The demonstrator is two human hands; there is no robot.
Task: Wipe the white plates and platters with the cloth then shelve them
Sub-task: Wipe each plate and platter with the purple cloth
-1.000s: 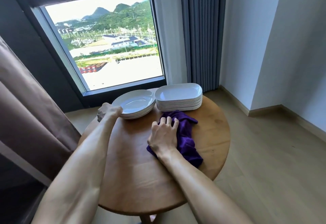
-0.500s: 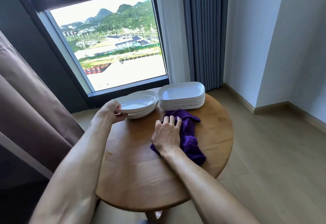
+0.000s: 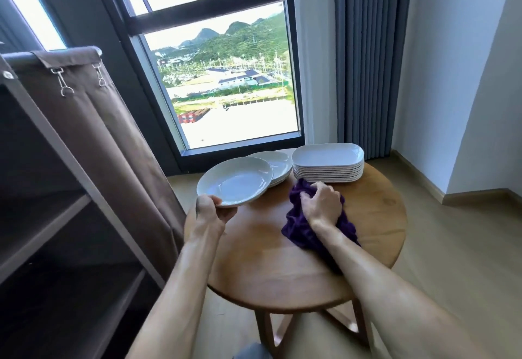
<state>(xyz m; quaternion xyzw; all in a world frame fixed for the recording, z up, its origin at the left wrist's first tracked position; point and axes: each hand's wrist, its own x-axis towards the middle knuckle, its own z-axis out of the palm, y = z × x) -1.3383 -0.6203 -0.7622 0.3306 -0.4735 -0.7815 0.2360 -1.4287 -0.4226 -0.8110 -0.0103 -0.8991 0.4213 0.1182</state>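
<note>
A round white plate [image 3: 236, 181] hangs lifted above the left side of the round wooden table [image 3: 375, 217]; my left hand [image 3: 210, 211] grips its near rim. Behind it a small stack of round plates [image 3: 279, 165] remains on the table. A taller stack of white rectangular platters [image 3: 329, 163] stands at the table's far side. My right hand [image 3: 322, 203] clutches the bunched purple cloth [image 3: 299, 228], which still rests on the tabletop just in front of the platters.
A brown fabric-covered shelf unit [image 3: 65, 189] with open shelves stands at the left, its curtain clipped aside. A large window [image 3: 226, 82] and grey curtains [image 3: 364, 56] are behind the table. Wooden floor lies to the right, bounded by white walls.
My left hand has lifted the top round plate off its stack and drawn it toward me. My right hand went from lying flat on the cloth to bunching it up. The view tilted up.
</note>
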